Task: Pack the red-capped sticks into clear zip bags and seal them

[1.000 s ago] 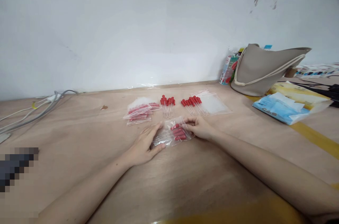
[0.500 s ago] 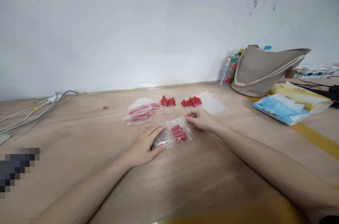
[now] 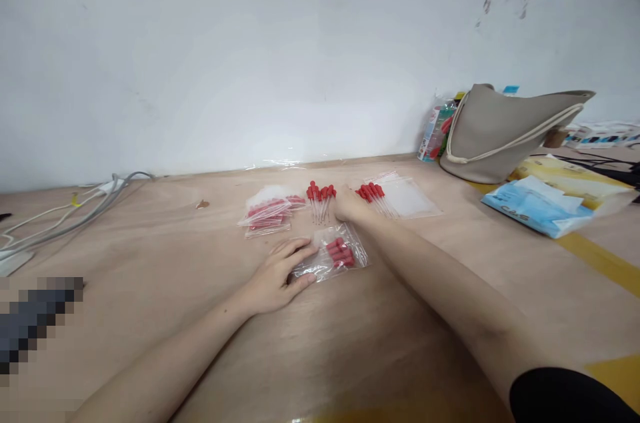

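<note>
A small clear zip bag with red-capped droppers inside lies flat on the wooden table. My left hand rests on the bag's left end, fingers spread, pinning it down. My right hand reaches past the bag to the loose red-capped droppers, between one cluster and another; whether it grips any is hidden. A pile of filled bags lies to the left of the loose droppers.
Empty clear bags lie to the right of the droppers. A beige bag and a blue tissue pack sit at the right. Grey cables run along the left by the wall.
My right hand left the bag's right edge and moved away toward the loose droppers. My left hand stayed on the bag.
</note>
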A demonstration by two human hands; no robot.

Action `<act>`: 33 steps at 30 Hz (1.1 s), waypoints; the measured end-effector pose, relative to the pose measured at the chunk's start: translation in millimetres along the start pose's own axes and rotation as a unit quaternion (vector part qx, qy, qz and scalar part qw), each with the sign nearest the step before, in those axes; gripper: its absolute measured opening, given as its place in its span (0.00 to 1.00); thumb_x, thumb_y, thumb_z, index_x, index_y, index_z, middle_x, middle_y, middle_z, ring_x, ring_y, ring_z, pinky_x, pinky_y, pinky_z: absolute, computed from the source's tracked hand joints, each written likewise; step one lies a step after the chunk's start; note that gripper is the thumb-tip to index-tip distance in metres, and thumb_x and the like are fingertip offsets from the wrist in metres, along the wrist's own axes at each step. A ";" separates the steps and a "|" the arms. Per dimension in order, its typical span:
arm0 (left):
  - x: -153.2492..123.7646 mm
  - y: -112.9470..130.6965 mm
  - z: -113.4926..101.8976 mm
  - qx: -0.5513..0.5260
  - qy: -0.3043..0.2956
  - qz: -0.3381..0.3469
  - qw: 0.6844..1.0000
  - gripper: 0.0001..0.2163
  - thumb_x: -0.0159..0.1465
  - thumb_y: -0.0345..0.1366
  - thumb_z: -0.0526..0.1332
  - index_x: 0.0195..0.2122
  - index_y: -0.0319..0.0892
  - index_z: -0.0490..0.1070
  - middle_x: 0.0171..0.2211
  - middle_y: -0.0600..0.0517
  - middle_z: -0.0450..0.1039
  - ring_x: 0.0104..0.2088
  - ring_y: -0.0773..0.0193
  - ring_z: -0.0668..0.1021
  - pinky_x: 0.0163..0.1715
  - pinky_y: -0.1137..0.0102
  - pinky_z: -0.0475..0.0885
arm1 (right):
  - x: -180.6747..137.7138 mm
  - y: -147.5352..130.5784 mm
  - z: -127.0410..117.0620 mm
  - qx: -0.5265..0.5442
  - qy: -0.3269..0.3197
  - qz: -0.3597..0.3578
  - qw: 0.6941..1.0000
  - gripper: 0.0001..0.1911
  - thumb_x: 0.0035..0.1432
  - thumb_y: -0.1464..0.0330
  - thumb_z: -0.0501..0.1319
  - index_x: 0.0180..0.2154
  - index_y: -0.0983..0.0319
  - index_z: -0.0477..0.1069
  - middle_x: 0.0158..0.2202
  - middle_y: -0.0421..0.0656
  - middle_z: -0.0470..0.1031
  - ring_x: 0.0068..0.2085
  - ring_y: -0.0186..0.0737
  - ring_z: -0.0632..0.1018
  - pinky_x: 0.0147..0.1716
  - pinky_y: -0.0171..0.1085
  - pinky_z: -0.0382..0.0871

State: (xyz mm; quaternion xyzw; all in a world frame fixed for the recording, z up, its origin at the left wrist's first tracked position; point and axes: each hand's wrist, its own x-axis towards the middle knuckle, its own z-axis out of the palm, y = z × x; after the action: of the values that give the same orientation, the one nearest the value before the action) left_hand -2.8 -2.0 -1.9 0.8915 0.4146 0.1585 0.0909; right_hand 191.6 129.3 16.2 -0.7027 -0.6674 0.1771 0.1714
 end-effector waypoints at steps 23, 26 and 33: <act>0.8 -1.1 0.7 0.002 0.007 0.011 1.000 0.20 0.65 0.43 0.53 0.58 0.48 0.60 0.59 0.47 0.59 0.58 0.54 0.62 0.57 0.54 0.59 | -66.0 65.8 5.4 0.632 0.062 0.012 0.773 0.19 0.49 0.73 0.56 0.39 0.56 0.48 0.22 0.29 0.66 0.21 0.34 0.76 0.24 0.35 0.76; 1.0 -0.5 0.6 0.003 0.005 0.006 1.000 0.20 0.65 0.43 0.53 0.58 0.48 0.60 0.59 0.47 0.59 0.58 0.53 0.62 0.57 0.54 0.59 | -66.7 67.8 3.2 0.650 0.080 0.013 0.755 0.16 0.51 0.73 0.56 0.36 0.56 0.48 0.22 0.28 0.66 0.22 0.32 0.76 0.25 0.35 0.76; 1.3 0.3 0.0 -0.001 0.004 0.000 1.000 0.22 0.64 0.44 0.54 0.58 0.46 0.59 0.59 0.46 0.59 0.58 0.53 0.63 0.57 0.54 0.59 | -74.8 63.9 1.2 0.663 0.004 0.018 0.748 0.13 0.51 0.72 0.58 0.34 0.58 0.53 0.23 0.31 0.69 0.23 0.31 0.76 0.25 0.34 0.74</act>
State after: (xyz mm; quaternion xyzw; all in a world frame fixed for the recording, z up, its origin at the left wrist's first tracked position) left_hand -1.7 -1.2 -1.6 0.8910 0.4144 0.1622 0.0902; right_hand 243.6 51.4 -13.8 -0.4248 -0.3685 0.5755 0.5938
